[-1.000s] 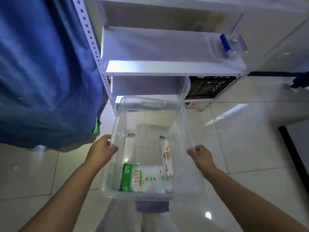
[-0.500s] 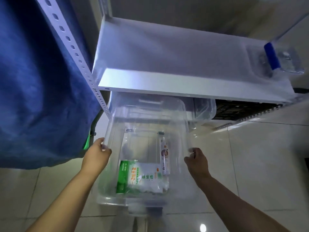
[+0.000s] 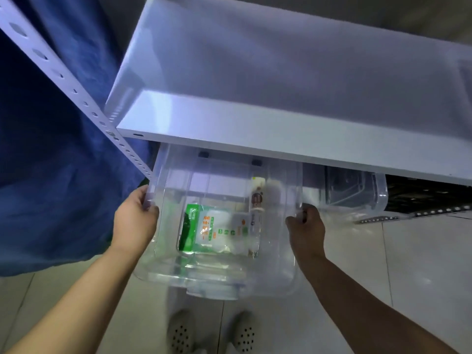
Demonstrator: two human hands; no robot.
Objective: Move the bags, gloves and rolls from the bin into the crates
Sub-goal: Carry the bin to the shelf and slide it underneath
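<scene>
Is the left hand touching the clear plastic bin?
Touching. The head view shows the left hand gripping the left rim of the clear plastic bin, fingers curled over the edge, with no gap between them.

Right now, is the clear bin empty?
No, the clear bin holds a green and white packet and a slim roll lying on its bottom.

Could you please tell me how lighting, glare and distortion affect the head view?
Head view: the white metal shelf looks hazy and bends with wide-angle distortion; the clear plastic bin is reflective; glare spots the glossy tiled floor; the left hand is bright, the right hand shadowed.
</scene>
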